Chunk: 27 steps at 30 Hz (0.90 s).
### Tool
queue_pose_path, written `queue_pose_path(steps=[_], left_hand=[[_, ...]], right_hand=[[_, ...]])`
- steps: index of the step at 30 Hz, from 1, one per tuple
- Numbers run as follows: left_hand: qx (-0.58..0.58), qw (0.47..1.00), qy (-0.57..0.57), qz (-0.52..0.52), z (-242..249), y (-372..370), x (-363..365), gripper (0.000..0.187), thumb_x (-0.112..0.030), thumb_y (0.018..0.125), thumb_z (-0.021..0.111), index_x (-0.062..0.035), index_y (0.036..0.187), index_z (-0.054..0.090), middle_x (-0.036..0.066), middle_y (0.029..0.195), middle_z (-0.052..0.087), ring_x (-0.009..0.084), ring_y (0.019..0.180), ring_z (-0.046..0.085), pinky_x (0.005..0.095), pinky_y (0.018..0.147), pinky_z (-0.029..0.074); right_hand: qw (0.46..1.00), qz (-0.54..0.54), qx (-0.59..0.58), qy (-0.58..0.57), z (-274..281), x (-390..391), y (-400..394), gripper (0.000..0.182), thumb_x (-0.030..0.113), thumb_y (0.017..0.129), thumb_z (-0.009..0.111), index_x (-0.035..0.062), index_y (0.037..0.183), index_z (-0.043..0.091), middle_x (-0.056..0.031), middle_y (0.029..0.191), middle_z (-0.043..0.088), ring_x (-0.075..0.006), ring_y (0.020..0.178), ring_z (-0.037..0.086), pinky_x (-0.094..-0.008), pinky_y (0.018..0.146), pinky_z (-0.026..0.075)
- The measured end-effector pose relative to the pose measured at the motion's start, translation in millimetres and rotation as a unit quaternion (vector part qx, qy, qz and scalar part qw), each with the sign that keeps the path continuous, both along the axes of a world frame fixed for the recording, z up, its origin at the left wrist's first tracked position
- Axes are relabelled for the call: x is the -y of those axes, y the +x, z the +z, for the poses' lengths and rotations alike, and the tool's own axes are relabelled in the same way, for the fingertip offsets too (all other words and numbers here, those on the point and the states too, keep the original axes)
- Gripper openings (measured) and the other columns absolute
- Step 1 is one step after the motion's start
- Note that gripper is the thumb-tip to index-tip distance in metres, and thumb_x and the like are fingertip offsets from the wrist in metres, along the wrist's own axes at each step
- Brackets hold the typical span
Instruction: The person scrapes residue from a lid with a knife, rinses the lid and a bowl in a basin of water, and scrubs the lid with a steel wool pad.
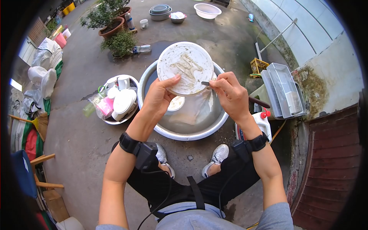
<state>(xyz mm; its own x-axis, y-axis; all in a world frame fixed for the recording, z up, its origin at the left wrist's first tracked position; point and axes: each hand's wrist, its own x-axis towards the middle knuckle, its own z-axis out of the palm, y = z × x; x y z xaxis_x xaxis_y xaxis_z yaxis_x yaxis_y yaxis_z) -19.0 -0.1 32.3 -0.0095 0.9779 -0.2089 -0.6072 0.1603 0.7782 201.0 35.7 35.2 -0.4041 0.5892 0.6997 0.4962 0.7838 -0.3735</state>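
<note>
My left hand [161, 92] grips the near-left rim of a round white lid [186, 63], thumb on top. Brownish smears cover the lid's face, which is tilted toward me. In my closed right hand [232, 92] is a knife; its dark tip [205, 83] lies at the lid's right side, and a brown handle [259, 102] sticks out beyond the hand. Both hands are over a large metal basin [184, 136] of cloudy water. Inside the basin, partly hidden by my left hand, is a small white round dish [177, 103].
Left of the basin stands a bowl [115, 122] piled with white containers and a pink packet. A white jug with a red pump [264, 114] and clear plastic bins [285, 92] stand at right. Potted plants [115, 36] and more basins [207, 11] are farther back.
</note>
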Motion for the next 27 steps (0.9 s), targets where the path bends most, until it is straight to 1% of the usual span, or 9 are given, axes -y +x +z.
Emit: queue_pose_path(steps=[3, 7, 9, 10, 13, 16, 19, 21, 27], left_hand=[[-0.004, 1.000, 0.000, -0.002, 0.1, 0.3, 0.5, 0.038, -0.009, 0.087, 0.064, 0.0012, 0.122, 0.053, 0.012, 0.114, 0.064, 0.0176, 0.101, 0.065, 0.0297, 0.091, 0.053], [-0.003, 1.000, -0.002, 0.000, 1.4, 2.1, 0.5, 0.038, -0.009, 0.087, 0.064, 0.0009, 0.122, 0.053, 0.012, 0.113, 0.065, 0.0174, 0.101, 0.065, 0.0296, 0.090, 0.053], [0.001, 1.000, 0.000, 0.003, 0.6, 1.3, 0.2, 0.038, -0.009, 0.087, 0.064, 0.0008, 0.122, 0.053, 0.012, 0.113, 0.065, 0.0173, 0.100, 0.065, 0.0297, 0.090, 0.053], [0.005, 1.000, 0.000, 0.005, 0.2, 0.9, 0.5, 0.038, -0.009, 0.087, 0.064, 0.0007, 0.122, 0.053, 0.011, 0.113, 0.065, 0.0172, 0.100, 0.065, 0.0298, 0.090, 0.053], [0.001, 1.000, 0.007, 0.002, 0.2, 1.3, 0.4, 0.038, -0.009, 0.087, 0.064, 0.0006, 0.122, 0.053, 0.011, 0.114, 0.064, 0.0173, 0.101, 0.065, 0.0302, 0.090, 0.053], [-0.002, 1.000, -0.006, -0.014, -0.6, 2.3, -0.9, 0.038, -0.009, 0.088, 0.064, 0.0007, 0.123, 0.053, 0.011, 0.114, 0.064, 0.0175, 0.102, 0.065, 0.0304, 0.089, 0.053], [-0.005, 1.000, -0.002, -0.013, -0.8, 2.1, -0.6, 0.039, -0.010, 0.088, 0.064, 0.0005, 0.124, 0.052, 0.011, 0.114, 0.064, 0.0175, 0.102, 0.064, 0.0305, 0.089, 0.053], [0.002, 1.000, 0.002, -0.005, -1.0, 1.3, -1.0, 0.039, -0.010, 0.088, 0.064, 0.0006, 0.123, 0.052, 0.011, 0.114, 0.064, 0.0175, 0.102, 0.064, 0.0306, 0.090, 0.053], [0.004, 1.000, 0.000, 0.009, -1.4, 2.8, -1.6, 0.038, -0.008, 0.088, 0.063, 0.0013, 0.123, 0.052, 0.012, 0.115, 0.064, 0.0190, 0.103, 0.064, 0.0321, 0.092, 0.053]], right_hand=[[0.997, -0.082, -0.007, 0.003, -1.9, -7.7, 2.5, 0.007, 0.008, 0.080, 0.070, 0.0108, 0.084, 0.066, -0.0013, 0.087, 0.061, -0.0217, 0.065, 0.064, -0.0328, 0.053, 0.049], [0.997, -0.080, -0.006, -0.012, -2.3, -4.2, 2.1, 0.007, 0.008, 0.080, 0.070, 0.0107, 0.085, 0.066, -0.0017, 0.087, 0.061, -0.0219, 0.065, 0.064, -0.0329, 0.053, 0.049], [0.999, 0.010, -0.016, -0.028, -4.3, -1.3, 0.0, 0.006, 0.010, 0.081, 0.070, 0.0101, 0.084, 0.065, -0.0022, 0.087, 0.060, -0.0230, 0.063, 0.063, -0.0336, 0.052, 0.049], [0.999, 0.011, -0.016, -0.028, -4.0, -1.7, -0.5, 0.006, 0.010, 0.081, 0.070, 0.0101, 0.084, 0.065, -0.0022, 0.087, 0.060, -0.0230, 0.063, 0.063, -0.0336, 0.052, 0.049], [0.999, -0.003, -0.030, -0.037, -2.5, -5.6, 1.0, 0.006, 0.011, 0.081, 0.070, 0.0096, 0.084, 0.064, -0.0026, 0.087, 0.060, -0.0235, 0.063, 0.063, -0.0345, 0.052, 0.048], [0.995, -0.086, -0.035, -0.024, -1.7, -10.0, 3.5, 0.006, 0.011, 0.082, 0.070, 0.0092, 0.084, 0.064, -0.0031, 0.087, 0.061, -0.0237, 0.063, 0.063, -0.0343, 0.052, 0.048], [0.997, -0.058, -0.039, -0.040, -5.4, -5.2, 0.4, 0.006, 0.011, 0.083, 0.069, 0.0086, 0.083, 0.064, -0.0035, 0.087, 0.061, -0.0239, 0.063, 0.063, -0.0342, 0.053, 0.048], [0.997, 0.023, -0.015, -0.066, -6.9, 1.3, -3.5, 0.005, 0.011, 0.084, 0.068, 0.0081, 0.083, 0.063, -0.0037, 0.088, 0.060, -0.0240, 0.064, 0.062, -0.0340, 0.054, 0.048], [0.995, -0.060, -0.053, -0.051, -3.5, -8.3, 0.6, 0.007, 0.011, 0.082, 0.069, 0.0082, 0.082, 0.062, -0.0031, 0.088, 0.061, -0.0243, 0.064, 0.063, -0.0344, 0.054, 0.048]])
